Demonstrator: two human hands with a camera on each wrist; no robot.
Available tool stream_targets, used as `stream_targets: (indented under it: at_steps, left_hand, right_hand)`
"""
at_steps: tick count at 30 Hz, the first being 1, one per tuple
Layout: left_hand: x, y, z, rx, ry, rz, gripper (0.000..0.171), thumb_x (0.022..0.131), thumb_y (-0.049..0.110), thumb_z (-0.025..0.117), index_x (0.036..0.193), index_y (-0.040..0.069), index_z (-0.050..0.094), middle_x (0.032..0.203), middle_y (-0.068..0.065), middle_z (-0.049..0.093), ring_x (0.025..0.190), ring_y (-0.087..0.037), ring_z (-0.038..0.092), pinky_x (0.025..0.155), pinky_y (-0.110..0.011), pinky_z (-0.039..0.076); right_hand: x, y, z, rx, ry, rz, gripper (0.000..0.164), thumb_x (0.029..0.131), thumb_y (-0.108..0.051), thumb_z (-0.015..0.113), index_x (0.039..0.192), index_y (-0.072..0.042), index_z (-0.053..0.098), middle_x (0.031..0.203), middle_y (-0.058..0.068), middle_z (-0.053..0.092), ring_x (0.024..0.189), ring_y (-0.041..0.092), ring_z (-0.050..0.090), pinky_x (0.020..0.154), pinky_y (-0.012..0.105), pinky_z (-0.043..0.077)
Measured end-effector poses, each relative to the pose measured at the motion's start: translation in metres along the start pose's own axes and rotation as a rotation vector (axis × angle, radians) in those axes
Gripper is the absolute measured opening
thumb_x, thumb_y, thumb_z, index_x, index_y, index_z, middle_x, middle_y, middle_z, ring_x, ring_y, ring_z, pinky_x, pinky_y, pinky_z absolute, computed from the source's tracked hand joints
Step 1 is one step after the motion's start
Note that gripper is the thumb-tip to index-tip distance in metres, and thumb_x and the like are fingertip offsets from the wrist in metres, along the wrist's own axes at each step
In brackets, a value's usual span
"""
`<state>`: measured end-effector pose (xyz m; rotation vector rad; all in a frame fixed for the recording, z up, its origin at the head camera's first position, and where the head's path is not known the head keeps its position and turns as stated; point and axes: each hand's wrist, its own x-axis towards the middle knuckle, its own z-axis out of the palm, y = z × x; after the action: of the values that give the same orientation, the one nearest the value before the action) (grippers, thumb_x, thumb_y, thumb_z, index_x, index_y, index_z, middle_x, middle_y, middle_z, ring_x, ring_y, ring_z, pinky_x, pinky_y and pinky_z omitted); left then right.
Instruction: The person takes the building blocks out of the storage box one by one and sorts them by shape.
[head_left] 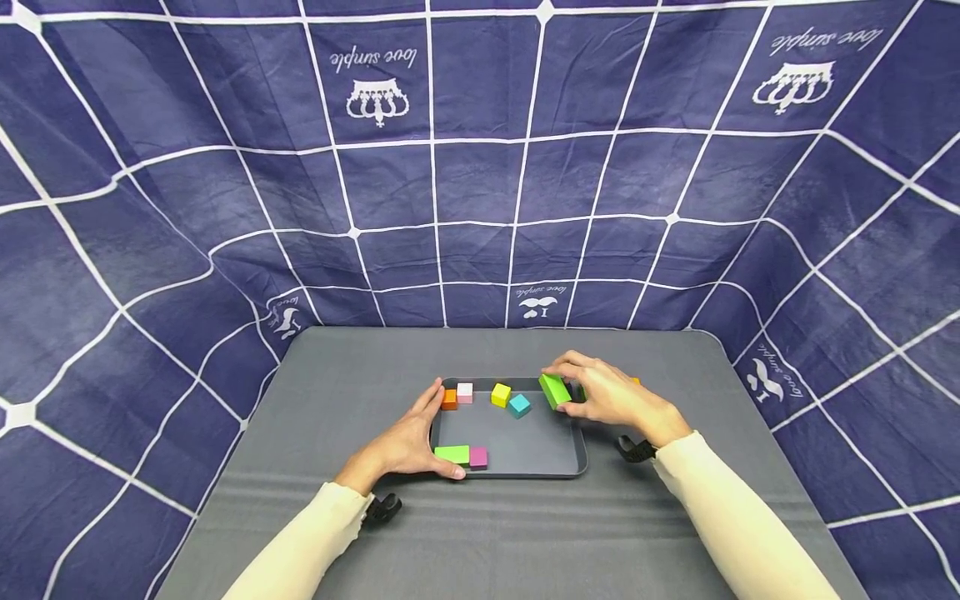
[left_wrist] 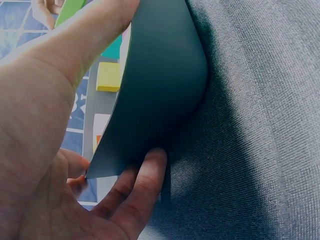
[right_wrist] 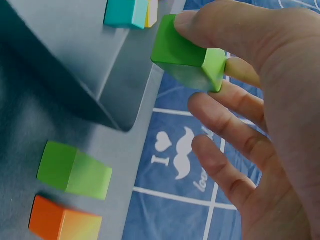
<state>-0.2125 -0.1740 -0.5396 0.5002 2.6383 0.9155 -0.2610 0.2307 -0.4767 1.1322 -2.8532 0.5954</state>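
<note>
My right hand [head_left: 611,398] pinches a long green block [head_left: 556,392] between thumb and fingers, tilted above the tray's back right corner. In the right wrist view this green block [right_wrist: 185,55] shows beside the tray's corner, with the lower fingers spread apart from it. My left hand [head_left: 405,442] rests spread along the left side of the shallow grey tray [head_left: 525,477], thumb at the front edge and fingers near the back left corner. Inside are orange [head_left: 449,400], pink [head_left: 465,392], yellow [head_left: 501,395], cyan [head_left: 519,406], light green [head_left: 452,454] and magenta [head_left: 478,457] blocks.
Outside the tray on the right, another green block [right_wrist: 75,170] and an orange block [right_wrist: 65,220] stand on the grey table [head_left: 337,367]. My right hand mostly hides them in the head view. A blue cloth [head_left: 480,183] with white lines surrounds the table's back and sides.
</note>
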Motion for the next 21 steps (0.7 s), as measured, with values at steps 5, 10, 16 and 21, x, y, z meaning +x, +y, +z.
stream_targets:
  at_steps: [5,10,16,21]
  left_hand:
    - [-0.002,0.000,0.000,-0.005,-0.002,-0.009,0.160,0.072,0.055,0.113,0.186,0.001,0.015,0.200,-0.011,0.004,0.178,-0.044,0.032,0.142,-0.064,0.041]
    - [-0.003,0.000,0.000,-0.014,-0.002,-0.011,0.160,0.072,0.056,0.112,0.187,0.002,0.014,0.200,-0.009,0.004,0.178,-0.045,0.032,0.142,-0.064,0.041]
    - [-0.004,-0.001,-0.001,-0.023,-0.003,-0.007,0.159,0.072,0.055,0.112,0.186,0.002,0.015,0.200,-0.009,0.004,0.179,-0.044,0.031,0.143,-0.064,0.041]
    - [-0.004,-0.002,-0.002,-0.033,-0.007,0.000,0.159,0.072,0.056,0.112,0.186,0.001,0.016,0.200,-0.008,0.004,0.179,-0.043,0.032,0.142,-0.064,0.041]
  right_hand:
    - [-0.006,0.007,-0.002,-0.010,0.019,0.020,0.061,0.096,-0.019,0.097,0.152,-0.011,0.076,0.144,0.003,0.074,0.117,0.030,0.079,0.100,0.049,0.069]
    - [-0.012,0.015,-0.005,-0.019,0.041,0.037,0.062,0.095,-0.019,0.098,0.152,-0.009,0.076,0.142,0.004,0.074,0.111,0.028,0.078,0.093,0.043,0.067]
    - [-0.024,0.026,-0.008,-0.033,0.067,0.063,0.063,0.095,-0.020,0.099,0.152,-0.010,0.076,0.142,0.004,0.075,0.107,0.021,0.075,0.089,0.039,0.065]
    - [-0.034,0.034,-0.011,-0.043,0.093,0.079,0.062,0.094,-0.016,0.098,0.152,-0.007,0.076,0.143,0.007,0.075,0.113,0.028,0.077,0.095,0.048,0.066]
